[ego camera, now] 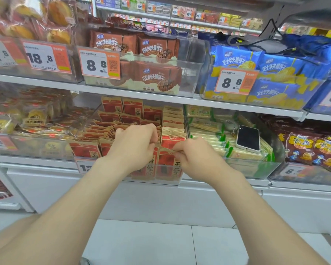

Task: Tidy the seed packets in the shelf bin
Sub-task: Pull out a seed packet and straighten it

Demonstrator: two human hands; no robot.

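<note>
A clear plastic shelf bin (pixel 84 159) on the lower shelf holds several red and tan seed packets (pixel 130 109); some stand upright at the back and right, others lie slumped at the left middle. At the bin's front, my left hand (pixel 136 144) has its fingers curled over the top of an upright packet. My right hand (pixel 193 155) pinches the top edge of the front packet (pixel 166 163) beside it. Both hands are close together over the front row.
A white phone (pixel 248 138) lies on the green-and-cream packs in the bin to the right. Brown biscuit packs (pixel 157 77) and blue ones (pixel 271 77) fill bins on the shelf above, whose edge overhangs the seed bin. White floor tiles lie below.
</note>
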